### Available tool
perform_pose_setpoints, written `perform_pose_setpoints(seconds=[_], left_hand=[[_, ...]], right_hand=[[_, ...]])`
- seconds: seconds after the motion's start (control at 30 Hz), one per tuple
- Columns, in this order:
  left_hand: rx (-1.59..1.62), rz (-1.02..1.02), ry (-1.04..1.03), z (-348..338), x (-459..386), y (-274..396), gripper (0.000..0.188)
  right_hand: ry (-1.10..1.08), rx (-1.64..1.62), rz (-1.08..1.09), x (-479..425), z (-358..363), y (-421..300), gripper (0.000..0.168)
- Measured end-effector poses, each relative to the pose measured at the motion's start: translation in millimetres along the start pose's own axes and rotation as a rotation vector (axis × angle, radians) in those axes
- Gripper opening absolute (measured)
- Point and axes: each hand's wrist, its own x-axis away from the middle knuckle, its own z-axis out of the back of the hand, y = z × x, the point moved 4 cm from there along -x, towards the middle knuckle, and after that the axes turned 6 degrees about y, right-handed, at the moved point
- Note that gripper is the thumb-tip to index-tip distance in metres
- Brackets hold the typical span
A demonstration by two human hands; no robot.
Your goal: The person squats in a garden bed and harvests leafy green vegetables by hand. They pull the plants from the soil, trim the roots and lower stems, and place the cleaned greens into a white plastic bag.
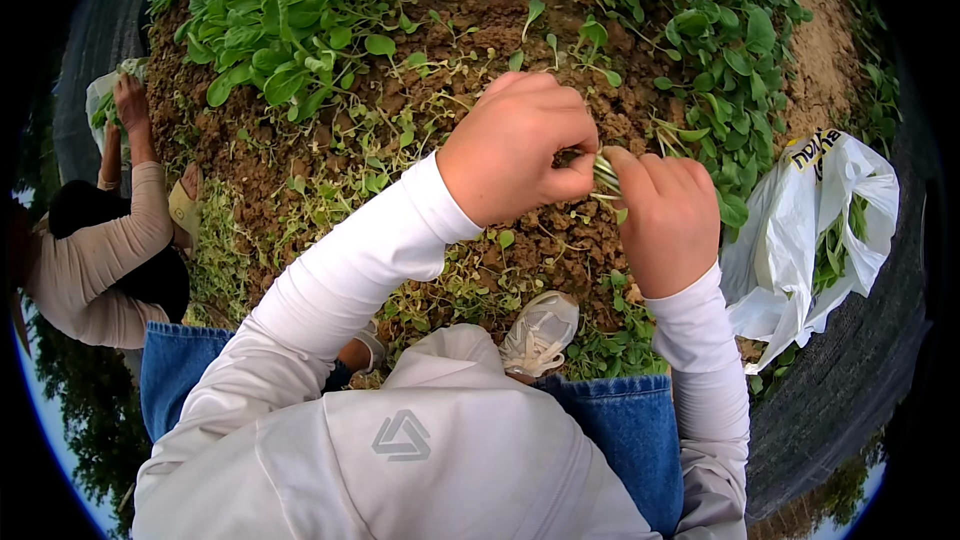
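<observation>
Both of my hands meet over the brown soil. Curled fingers of my left hand (525, 146) pinch near the ends of a small bunch of pale seedling stems (606, 176). My right hand (667, 214) closes around the same bunch from the right, so most of it is hidden behind my fingers. A bit of green leaf shows below the right fingertips. Just beyond my hands, a few single leafy seedlings (592, 36) stand in the soil (487, 26).
Dense leafy seedlings grow at the upper left (300, 15) and along the right (720, 52). A white plastic bag (780, 240) holding greens lies at my right. Another person (112, 240) crouches at far left, handling greens at a pale bag (97, 101). My shoe (540, 334) rests below.
</observation>
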Motion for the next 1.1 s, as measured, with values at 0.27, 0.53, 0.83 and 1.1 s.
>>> perform_pose_setpoints(seconds=[0.27,0.53,0.83,1.1], left_hand=[[0.024,0.263,0.347,19,6,-20,0.013],[-0.095,-0.130,0.122,8,4,11,0.020],[0.026,0.047,0.149,-2,7,4,0.012],[0.509,0.804,0.324,5,22,-35,0.010]], right_hand=[[0.079,-0.017,-0.019,1,11,4,0.026],[0.113,0.009,0.028,-1,11,2,0.025],[0.133,-0.068,-0.018,-1,5,1,0.027],[0.116,-0.235,-0.208,9,2,8,0.025]])
